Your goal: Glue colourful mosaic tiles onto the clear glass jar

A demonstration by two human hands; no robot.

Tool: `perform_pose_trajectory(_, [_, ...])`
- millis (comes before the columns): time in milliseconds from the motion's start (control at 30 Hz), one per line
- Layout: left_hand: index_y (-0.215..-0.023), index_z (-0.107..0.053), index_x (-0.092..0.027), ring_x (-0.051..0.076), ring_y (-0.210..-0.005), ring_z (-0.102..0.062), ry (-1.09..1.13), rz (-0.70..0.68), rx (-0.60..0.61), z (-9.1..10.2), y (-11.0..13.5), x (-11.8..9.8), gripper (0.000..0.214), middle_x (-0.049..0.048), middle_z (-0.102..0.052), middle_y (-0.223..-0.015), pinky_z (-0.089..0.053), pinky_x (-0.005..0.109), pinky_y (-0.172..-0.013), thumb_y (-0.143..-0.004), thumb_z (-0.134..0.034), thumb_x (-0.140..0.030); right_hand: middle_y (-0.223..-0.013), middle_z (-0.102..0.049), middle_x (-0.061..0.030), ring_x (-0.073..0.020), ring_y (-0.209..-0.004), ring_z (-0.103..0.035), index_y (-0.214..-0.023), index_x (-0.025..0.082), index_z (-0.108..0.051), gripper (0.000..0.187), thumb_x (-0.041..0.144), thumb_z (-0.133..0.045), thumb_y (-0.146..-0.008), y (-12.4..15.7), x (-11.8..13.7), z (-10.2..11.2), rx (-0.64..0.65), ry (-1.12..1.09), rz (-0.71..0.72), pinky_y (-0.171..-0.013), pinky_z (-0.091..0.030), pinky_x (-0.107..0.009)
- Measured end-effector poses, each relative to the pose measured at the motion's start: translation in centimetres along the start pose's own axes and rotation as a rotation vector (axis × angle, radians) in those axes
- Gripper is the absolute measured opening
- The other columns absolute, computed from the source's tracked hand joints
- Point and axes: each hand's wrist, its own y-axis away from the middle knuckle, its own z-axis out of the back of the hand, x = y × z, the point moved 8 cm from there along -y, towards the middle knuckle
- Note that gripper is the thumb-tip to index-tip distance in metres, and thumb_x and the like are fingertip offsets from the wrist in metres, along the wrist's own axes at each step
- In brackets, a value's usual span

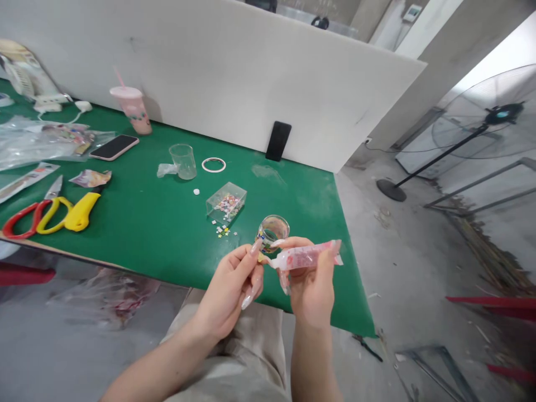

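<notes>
Table [310, 195]: scissors [42, 206] near left; phone [115, 148], drinking cup [136, 111] farther back. Tumbler [184, 162] far middle, ring [224, 165] right of it. Box [215, 205] nearer, bits [229, 205] inside, loose bits [223, 230] before it. Glass [281, 237] right, beyond left hand [234, 279] and right hand [312, 285]; tube [304, 257] in right hand.

Green-topped desk [310, 195] against white partition panel [209, 72], lightly smudged. Beyond it, bare grey wall [469, 44], small white box [412, 13] mounted high up. Bright light at upper right. Grey floor [364, 234], dusty, littered with scraps. At right, black pedestal fan [502, 114]; near bottom edge, dark metal frame [447, 365].
</notes>
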Motion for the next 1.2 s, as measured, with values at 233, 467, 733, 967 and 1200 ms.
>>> perform_pose_trajectory(233, [-0.065, -0.049, -0.015, 0.001, -0.030, -0.023, -0.010, 0.009, -0.017, 0.2, 0.0, 0.0, 0.038, -0.0101, -0.038, -0.035, -0.019, 0.015, -0.035, -0.078, -0.064, -0.048, -0.047, -0.055, 0.0030, -0.0054, -0.035, -0.046, -0.078, 0.017, -0.071, 0.051, 0.060, -0.045, -0.085, -0.1, 0.0, 0.7, -0.138, 0.068, -0.008, -0.033, -0.034, -0.016])
perform_pose_trajectory(467, [-0.064, -0.051, -0.014, 0.000, -0.029, -0.024, 0.013, 0.025, -0.064, 0.2, 0.0, -0.1, 0.042, -0.0104, -0.037, -0.034, -0.018, 0.014, -0.033, -0.070, -0.071, -0.050, -0.045, -0.056, 0.0037, -0.0060, -0.033, -0.047, -0.082, 0.016, -0.072, 0.049, 0.059, -0.047, -0.085, 0.2, 0.1, 1.1, -0.204, 0.132, 0.032, -0.032, -0.036, -0.016])
perform_pose_trajectory(733, [-0.065, -0.052, -0.014, 0.000, -0.029, -0.024, 0.009, 0.049, -0.072, 0.5, 0.0, 0.4, 0.038, -0.0104, -0.038, -0.035, -0.018, 0.014, -0.033, -0.072, -0.070, -0.047, -0.036, -0.054, 0.0024, -0.0101, -0.026, -0.046, -0.078, 0.015, -0.071, 0.056, 0.063, -0.042, -0.084, 0.0, -0.9, 1.1, -0.187, 0.117, -0.033, -0.027, -0.035, -0.021])
perform_pose_trajectory(967, [-0.064, -0.049, -0.015, 0.000, -0.030, -0.024, -0.007, 0.039, -0.057, 0.5, 0.0, 0.4, 0.038, -0.0102, -0.038, -0.035, -0.019, 0.013, -0.033, -0.075, -0.068, -0.046, -0.039, -0.052, 0.0047, -0.0077, -0.029, -0.045, -0.074, 0.018, -0.066, 0.051, 0.064, -0.046, -0.082, 0.1, -1.2, 0.6, -0.075, 0.058, -0.100, -0.030, -0.035, -0.018])
perform_pose_trajectory(1200, [-0.064, -0.051, -0.014, 0.000, -0.029, -0.023, -0.002, 0.038, -0.047, 0.4, 0.1, 0.3, 0.036, -0.0103, -0.037, -0.035, -0.019, 0.013, -0.033, -0.076, -0.068, -0.044, -0.038, -0.053, 0.0048, -0.0059, -0.029, -0.045, -0.073, 0.017, -0.067, 0.049, 0.062, -0.050, -0.082, -0.1, -1.3, 1.3, -0.122, 0.144, -0.051, -0.029, -0.035, -0.014])
